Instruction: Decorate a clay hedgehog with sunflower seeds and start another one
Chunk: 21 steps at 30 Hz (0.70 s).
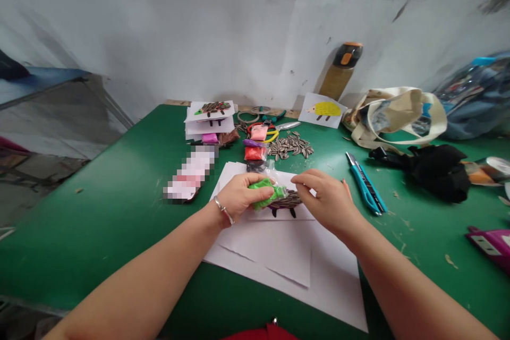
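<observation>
My left hand (238,195), with a silver bracelet at the wrist, is closed around a small clear bag of bright green modelling clay (261,199). My right hand (329,202) hovers just right of the bag, its fingers curled and the thumb and forefinger close together. Whatever they may pinch is too small to make out. Beneath both hands lies a hedgehog picture (294,200) with sunflower seeds on its back and dark legs, partly covered by the bag. It rests on stacked white paper (271,249).
Behind the hands are loose sunflower seeds (292,146), a red clay packet (255,153) and scissors (287,126). A blurred-out phone-like object (191,172) lies left. Rightward are a teal utility knife (364,183), a cloth bag (398,117) and a bottle (338,71).
</observation>
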### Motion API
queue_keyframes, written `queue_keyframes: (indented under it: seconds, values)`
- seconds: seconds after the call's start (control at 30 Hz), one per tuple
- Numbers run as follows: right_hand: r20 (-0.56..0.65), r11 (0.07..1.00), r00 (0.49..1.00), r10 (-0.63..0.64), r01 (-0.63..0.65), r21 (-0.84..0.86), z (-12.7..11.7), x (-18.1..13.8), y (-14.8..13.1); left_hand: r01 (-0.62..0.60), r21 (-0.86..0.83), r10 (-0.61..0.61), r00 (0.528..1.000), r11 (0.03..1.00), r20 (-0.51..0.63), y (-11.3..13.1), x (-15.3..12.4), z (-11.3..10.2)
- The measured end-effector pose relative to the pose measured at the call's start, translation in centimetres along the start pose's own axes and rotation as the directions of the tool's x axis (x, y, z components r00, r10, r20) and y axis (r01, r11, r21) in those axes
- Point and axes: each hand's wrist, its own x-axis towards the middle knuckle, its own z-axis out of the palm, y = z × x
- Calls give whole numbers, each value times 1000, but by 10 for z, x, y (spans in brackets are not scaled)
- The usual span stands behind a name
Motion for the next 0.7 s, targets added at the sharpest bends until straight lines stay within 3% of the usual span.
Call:
queue_keyframes:
  seconds: [0.13, 0.33, 0.7]
  values:
    - [-18, 999, 1000, 19, -18, 47, -2, -2, -4, -9, 0, 9, 1000, 1000, 29, 1, -2, 2]
    - [49, 996, 996, 69, -72, 57, -5, -4, -12, -10, 34, 7, 996, 999, 94, -1, -5, 4]
    - [44, 992, 999, 23, -28, 122, -7, -4, -14, -1, 34, -2, 995, 999, 103, 2, -7, 6]
